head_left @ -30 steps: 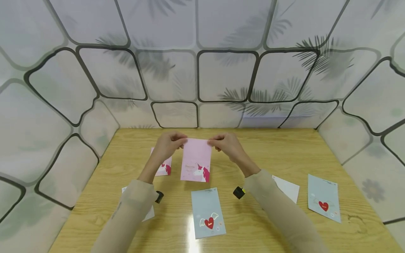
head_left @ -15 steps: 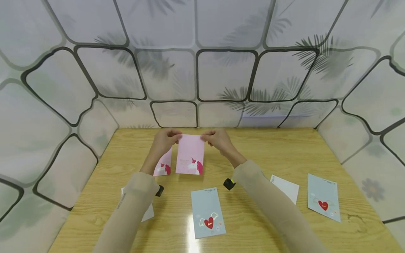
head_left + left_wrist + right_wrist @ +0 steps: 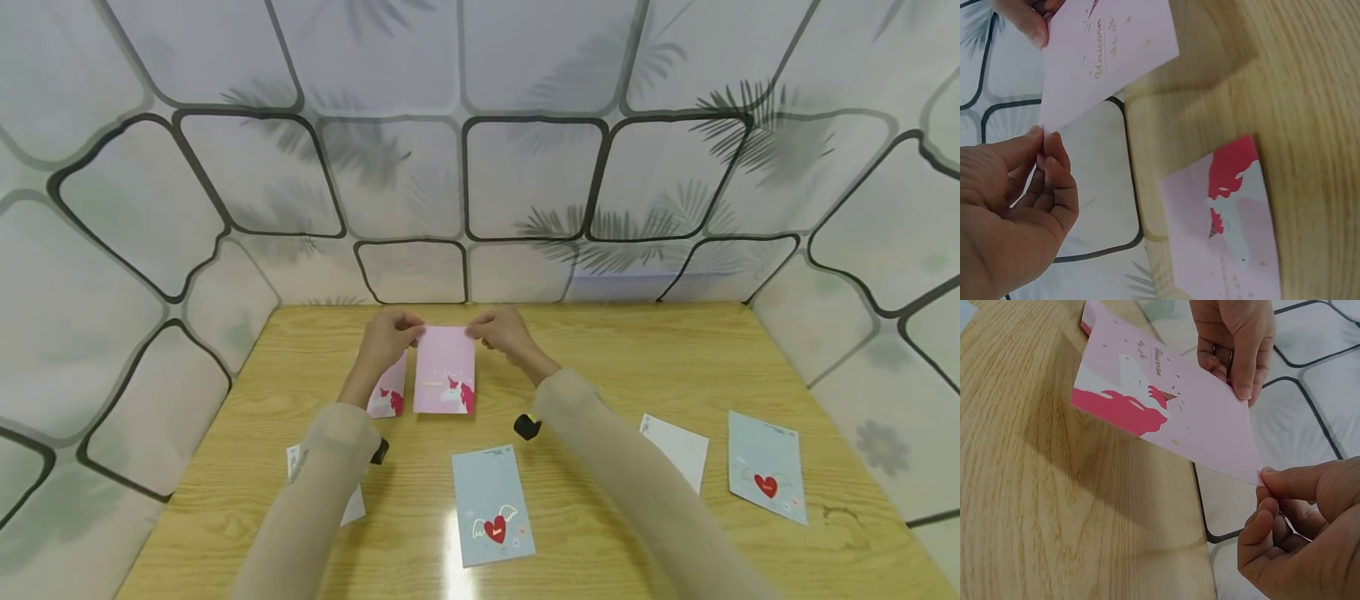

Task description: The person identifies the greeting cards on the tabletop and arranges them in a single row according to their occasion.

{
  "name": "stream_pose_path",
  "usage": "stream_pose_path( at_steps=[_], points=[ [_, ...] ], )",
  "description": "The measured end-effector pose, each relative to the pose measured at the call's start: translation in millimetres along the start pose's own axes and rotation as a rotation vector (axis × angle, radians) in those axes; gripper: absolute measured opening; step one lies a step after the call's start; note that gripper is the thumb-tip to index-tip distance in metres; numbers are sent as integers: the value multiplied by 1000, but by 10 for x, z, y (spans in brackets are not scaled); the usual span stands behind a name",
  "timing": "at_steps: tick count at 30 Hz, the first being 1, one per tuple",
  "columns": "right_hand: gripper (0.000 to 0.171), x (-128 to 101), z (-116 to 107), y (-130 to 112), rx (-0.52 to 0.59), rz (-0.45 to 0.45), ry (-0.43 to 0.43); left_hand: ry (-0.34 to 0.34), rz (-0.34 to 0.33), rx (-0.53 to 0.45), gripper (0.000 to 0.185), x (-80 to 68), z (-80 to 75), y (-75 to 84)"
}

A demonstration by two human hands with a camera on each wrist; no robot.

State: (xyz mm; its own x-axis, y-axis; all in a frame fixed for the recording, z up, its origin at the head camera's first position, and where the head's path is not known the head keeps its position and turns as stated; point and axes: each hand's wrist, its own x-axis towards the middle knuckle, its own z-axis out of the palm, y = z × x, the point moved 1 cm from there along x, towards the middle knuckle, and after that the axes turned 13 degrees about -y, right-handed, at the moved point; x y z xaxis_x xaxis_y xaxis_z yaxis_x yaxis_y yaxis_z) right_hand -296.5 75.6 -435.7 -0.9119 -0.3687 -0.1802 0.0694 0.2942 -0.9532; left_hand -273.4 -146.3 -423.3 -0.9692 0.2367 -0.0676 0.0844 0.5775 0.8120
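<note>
Left hand (image 3: pixel 384 342) pinches top-left corner of pink unicorn card (image 3: pixel 444 367), right hand (image 3: pixel 504 333) top-right; card raised over wooden table (image 3: pixel 637 358), left of head-view centre. Second unicorn card (image 3: pixel 387 394) farther left; blue heart card (image 3: pixel 491 492) lower centre.

Head cam: high up, looks fwd & down over table (image 3: pixel 637 358) to wall (image 3: pixel 525 183); farthest view. L wrist cam: close-up, turned sideways (wall at pic's left, table right), on L hand (image 3: pixel 1016 215) w/ held card (image 3: pixel 1104 69), 2nd card (image 3: pixel 1194 206) lower right. R wrist cam: also close, sideways other way, on R hand (image 3: pixel 1319 537). Wrist cams share held card & both hands; all 3 catch wall + table.
</note>
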Motion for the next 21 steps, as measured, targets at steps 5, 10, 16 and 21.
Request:
stream_pose_path(
  at_steps=[5, 10, 16, 21],
  points=[
    [15, 85, 81, 40, -17, 12, 12, 0, -43, 7, 19, 14, 27, -94],
    [12, 167, 131, 128, -91, 24, 22, -15, -92, -3, 20, 63, 65, -204],
    [10, 207, 174, 195, -206, 28, 42, -36, -142, -21, 20, 109, 109, -276],
    [8, 213, 214, 245, -261, 37, 55, -34, -148, -8, 18, 151, 156, -345]
  ],
)
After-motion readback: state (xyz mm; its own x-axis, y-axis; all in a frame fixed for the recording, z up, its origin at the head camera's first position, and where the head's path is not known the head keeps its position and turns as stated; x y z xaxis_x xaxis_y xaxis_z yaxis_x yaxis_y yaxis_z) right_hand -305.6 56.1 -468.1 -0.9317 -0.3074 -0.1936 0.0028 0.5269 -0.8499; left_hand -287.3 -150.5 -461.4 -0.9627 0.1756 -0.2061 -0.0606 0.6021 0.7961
